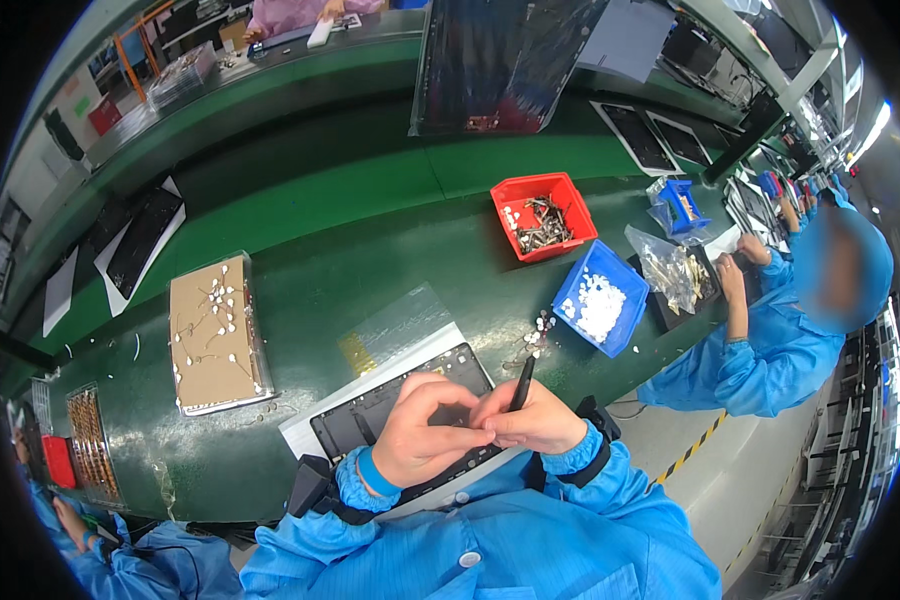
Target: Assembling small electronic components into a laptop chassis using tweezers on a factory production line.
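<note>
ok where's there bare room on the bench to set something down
The widest bare patch of green bench lies between the cardboard-topped stack and the red bin, beyond the clear sheet. Another, smaller, lies between that stack and the near edge, left of the dark casing. The right is crowded with loose parts, the blue bin and a clear bag.

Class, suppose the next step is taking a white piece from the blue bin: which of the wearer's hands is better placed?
Probably the right hand: it is nearer the blue bin, though it holds a black pen-like tool. The left hand is farther away.
</note>
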Available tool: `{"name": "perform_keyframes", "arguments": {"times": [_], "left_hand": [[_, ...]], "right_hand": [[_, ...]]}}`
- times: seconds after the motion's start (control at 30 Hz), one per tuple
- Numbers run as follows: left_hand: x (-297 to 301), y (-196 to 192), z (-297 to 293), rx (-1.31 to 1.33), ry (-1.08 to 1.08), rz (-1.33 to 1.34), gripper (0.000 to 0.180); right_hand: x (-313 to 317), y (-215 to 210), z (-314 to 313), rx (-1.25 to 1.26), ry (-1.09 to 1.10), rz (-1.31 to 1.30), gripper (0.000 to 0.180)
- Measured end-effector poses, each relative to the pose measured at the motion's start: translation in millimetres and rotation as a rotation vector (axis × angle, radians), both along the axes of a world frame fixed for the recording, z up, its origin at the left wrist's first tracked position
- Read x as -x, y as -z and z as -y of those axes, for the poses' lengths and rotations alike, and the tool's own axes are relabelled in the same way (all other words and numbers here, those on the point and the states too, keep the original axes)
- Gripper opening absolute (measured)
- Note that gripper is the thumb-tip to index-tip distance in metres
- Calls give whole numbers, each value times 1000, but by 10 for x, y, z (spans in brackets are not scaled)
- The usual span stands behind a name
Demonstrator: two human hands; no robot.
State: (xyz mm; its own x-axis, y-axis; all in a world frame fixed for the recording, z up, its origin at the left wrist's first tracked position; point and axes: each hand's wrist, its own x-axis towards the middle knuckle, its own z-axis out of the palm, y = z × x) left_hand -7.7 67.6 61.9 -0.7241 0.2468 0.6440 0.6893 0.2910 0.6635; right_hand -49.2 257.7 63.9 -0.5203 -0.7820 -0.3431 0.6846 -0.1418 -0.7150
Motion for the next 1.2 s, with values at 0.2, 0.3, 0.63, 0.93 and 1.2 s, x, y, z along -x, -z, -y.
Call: {"name": "perform_keyframes", "arguments": {"times": [0.2,0.3,0.63,0.93,1.2], "left_hand": [[8,112,143,188,-194,113,41],[-37,178,352,346,-453,220,46],[-208,431,520,601,-721,366,37],[-118,557,526,612,-714,362,22],[-100,501,436,754,-671,342,18]], "right_hand": [[158,140,-2,-424,255,-477,6],[389,267,41,-693,369,-761,5],[547,418,315,-1003,232,-953,17],[554,522,459,-1150,317,-1180,19],[601,540,339,-1061,302,-1156,20]]}}
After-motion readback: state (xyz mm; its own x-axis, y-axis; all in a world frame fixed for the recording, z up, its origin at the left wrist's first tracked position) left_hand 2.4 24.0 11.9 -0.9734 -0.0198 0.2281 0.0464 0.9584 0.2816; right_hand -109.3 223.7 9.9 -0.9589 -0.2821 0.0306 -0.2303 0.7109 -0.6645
